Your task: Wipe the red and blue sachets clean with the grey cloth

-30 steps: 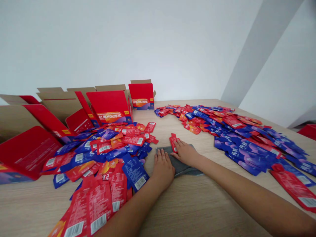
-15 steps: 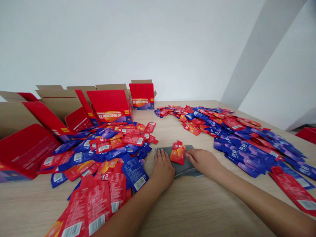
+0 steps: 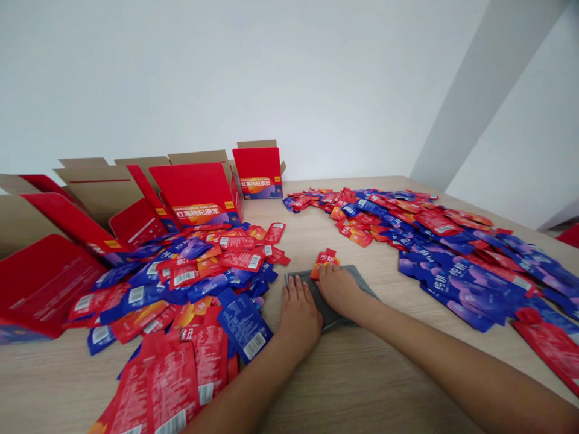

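A grey cloth [image 3: 365, 284] lies on the table in front of me, with a small red and orange pouch [image 3: 326, 258] on its far edge. My left hand [image 3: 299, 310] rests palm down on the cloth's left side, fingers stretched forward. My right hand [image 3: 341, 292] lies over the lower part of the pouch, its fingers laid across it and pointing left; the thumb is hidden. Left of my hands spreads a pile of red and blue pouches [image 3: 242, 259], and a blue pouch [image 3: 246, 325] with a barcode lies close to my left wrist.
Open red cartons [image 3: 192, 190] with raised flaps line the left side, and another red carton [image 3: 259, 172] stands farther back. A long heap of red and blue pouches [image 3: 446, 265] runs along the right. Behind the table [image 3: 316, 223] rises a white wall [image 3: 289, 90].
My right hand has left the cloth's right edge and moved left onto the pouch, which sits slightly farther away. The cloth's right side is spread flatter. My left hand stays in place.
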A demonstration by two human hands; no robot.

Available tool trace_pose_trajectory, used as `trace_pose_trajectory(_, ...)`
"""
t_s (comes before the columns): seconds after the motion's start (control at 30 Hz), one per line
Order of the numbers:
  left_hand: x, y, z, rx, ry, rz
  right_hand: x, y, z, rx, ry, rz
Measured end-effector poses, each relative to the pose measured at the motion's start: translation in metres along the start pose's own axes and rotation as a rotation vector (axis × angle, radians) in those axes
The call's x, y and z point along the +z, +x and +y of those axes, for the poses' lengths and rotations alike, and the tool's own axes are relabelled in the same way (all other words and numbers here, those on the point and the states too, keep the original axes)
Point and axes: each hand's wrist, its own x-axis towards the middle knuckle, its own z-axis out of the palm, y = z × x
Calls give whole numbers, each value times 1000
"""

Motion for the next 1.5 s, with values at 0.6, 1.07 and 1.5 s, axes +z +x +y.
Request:
trace_pose_trajectory(0.6,1,0,0,24,3,39,-49,41,33,138,353,23)
trace_pose_trajectory(1.07,-6,-1,0,33,-5,-18,-33,84,38,244,673,160)
trace_pose_trajectory(1.5,-6,1,0,20,1,-49,32,58,132,572,374,36)
